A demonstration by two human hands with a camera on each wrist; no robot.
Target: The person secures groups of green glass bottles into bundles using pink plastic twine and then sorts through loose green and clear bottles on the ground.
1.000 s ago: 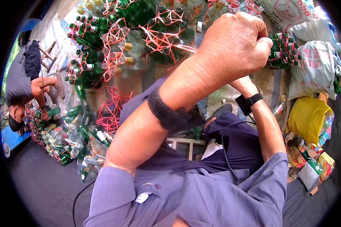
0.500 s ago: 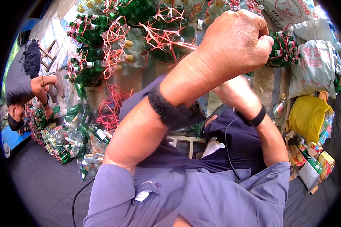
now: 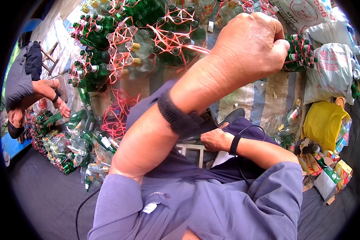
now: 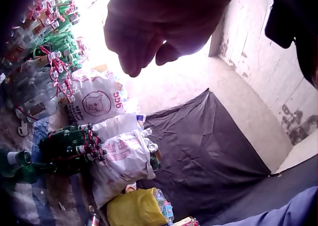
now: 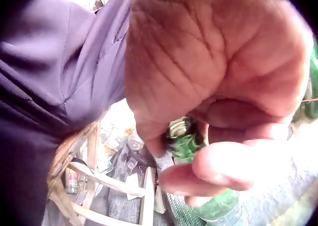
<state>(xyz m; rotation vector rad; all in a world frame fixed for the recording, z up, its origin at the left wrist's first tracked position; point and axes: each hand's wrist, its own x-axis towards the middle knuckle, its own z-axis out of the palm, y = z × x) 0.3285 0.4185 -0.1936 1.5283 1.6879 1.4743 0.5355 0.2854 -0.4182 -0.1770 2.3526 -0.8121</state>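
Outdoors, striped tarp [image 3: 248,96] underfoot, left grip [image 3: 250,44] raised, clenched, right grip [image 5: 213,77] pinching green bottle [image 5: 186,141].

Green bottles [image 3: 96,36] are laced with red string [image 3: 168,38]; a nearer bottle [image 5: 185,140] is green glass too. The shirt [image 3: 212,208] is lavender and the wrist strap [image 3: 174,116] black. The tarp [image 3: 264,96] is striped blue and white, one bag [image 3: 324,122] is yellow, and a sack [image 3: 332,72] is white with red print.

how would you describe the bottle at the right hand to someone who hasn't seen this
Start at the person's lap, where the right hand reaches down beside the wooden frame. The green bottle has its neck between that hand's thumb and fingers. Unlike the bottles bundled in red string farther off, it is single and untied.
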